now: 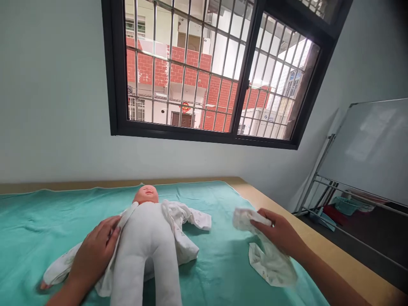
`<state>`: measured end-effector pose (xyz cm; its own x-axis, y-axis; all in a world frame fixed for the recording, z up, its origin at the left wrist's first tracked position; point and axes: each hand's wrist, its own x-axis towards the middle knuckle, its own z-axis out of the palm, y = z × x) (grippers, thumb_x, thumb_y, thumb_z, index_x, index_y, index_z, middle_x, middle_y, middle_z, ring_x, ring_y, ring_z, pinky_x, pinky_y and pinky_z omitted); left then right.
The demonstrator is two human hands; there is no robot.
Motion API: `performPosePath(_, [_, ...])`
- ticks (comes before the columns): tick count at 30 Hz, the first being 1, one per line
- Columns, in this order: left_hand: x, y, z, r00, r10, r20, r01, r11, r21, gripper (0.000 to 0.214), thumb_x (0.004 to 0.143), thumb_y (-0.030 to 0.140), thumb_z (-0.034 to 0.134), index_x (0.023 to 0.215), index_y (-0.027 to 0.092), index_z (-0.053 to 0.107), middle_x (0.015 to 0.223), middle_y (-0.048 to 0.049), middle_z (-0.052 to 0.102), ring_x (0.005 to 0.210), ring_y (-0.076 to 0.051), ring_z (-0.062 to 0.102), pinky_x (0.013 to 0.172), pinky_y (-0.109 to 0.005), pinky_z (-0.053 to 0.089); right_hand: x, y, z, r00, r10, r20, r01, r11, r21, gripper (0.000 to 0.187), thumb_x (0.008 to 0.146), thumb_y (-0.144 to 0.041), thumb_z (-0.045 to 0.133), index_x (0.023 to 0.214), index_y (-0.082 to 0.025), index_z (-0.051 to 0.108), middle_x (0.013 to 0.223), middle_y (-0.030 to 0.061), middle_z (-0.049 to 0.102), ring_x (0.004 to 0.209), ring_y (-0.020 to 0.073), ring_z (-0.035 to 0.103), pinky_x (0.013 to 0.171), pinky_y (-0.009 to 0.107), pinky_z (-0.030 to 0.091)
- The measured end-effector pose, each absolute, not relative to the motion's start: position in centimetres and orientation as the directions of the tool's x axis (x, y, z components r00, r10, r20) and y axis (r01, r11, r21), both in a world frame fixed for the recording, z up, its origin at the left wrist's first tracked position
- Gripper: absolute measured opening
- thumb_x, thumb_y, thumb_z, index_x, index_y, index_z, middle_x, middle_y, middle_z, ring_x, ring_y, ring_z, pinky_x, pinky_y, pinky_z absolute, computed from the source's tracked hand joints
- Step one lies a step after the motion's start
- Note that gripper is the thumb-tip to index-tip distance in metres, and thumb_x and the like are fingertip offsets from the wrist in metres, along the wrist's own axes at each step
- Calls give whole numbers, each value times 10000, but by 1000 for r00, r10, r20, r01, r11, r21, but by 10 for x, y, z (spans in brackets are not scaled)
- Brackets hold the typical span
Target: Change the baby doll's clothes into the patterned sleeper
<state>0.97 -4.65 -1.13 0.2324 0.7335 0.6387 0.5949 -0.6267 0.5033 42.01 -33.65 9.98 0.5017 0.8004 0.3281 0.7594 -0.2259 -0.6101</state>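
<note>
– Over to the left hand (97, 248)!
– Lies on the shirt (186, 246), right beside the doll (145, 229), with fingers bent a little; can't tell if gripping
– And in the right hand (276, 229)?
– A crumpled garment (277, 267), pinched between thumb and fingers, well apart from the doll!
– And the doll?
– Lies face up on the green sheet (216, 267), in the open shirt

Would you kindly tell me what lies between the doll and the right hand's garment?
In the head view, a white shirt's sleeve, then green cloth.
</note>
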Motion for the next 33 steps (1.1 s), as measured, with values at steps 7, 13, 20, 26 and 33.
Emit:
performPosePath(7, [52, -138, 113, 344, 833, 434, 219, -521, 825, 488, 893, 522, 494, 1319, 284, 496, 1406, -66, 525, 1245, -279, 537, 1047, -460, 448, 320, -279, 168, 427, 784, 450, 75, 465, -882, 250, 714, -413, 785, 819, -237, 641, 724, -13, 628, 649, 160, 560, 571, 264, 442])
performPosePath(13, [22, -202, 179, 455, 758, 467, -72, -491, 868, 612, 799, 479, 672, 1372, 387, 475, 1504, -26, 439, 1369, -335, 408, 1060, -465, 440, 259, -258, 187, 296, 741, 603, -267, 670, -693, 299, 727, -566, 682, 780, -274, 642, 699, 5, 626, 677, 199, 602, 630, 324, 504])
performPosePath(20, [21, -203, 176, 709, 677, 197, 53, -330, 942, 432, 783, 420, 725, 1187, 306, 621, 1202, -41, 635, 1100, -257, 582, 893, -345, 499, 226, -238, 175, -143, 878, 457, -463, 349, -815, 418, 757, -504, 704, 656, -231, 404, 546, -55, 417, 471, 106, 398, 450, 211, 370])
performPosePath(26, [26, -196, 168, 744, 645, 173, -338, 139, 931, 203, 793, 382, 722, 860, 199, 664, 765, 24, 594, 695, -97, 550, 612, -175, 442, 242, -221, 160, -324, 795, 513, -491, 322, -810, 448, 800, -511, 680, 636, -216, 385, 489, -90, 338, 397, 58, 275, 387, 181, 273])
performPosePath(33, [28, -190, 166, 639, 737, 217, -486, 168, 858, 235, 907, 385, 580, 777, 190, 590, 671, 41, 517, 555, -66, 485, 491, -156, 420, 244, -214, 152, -754, 657, 9, 140, 174, -975, 379, 620, -339, 855, 880, -130, 676, 785, 16, 651, 726, 153, 610, 639, 248, 527])
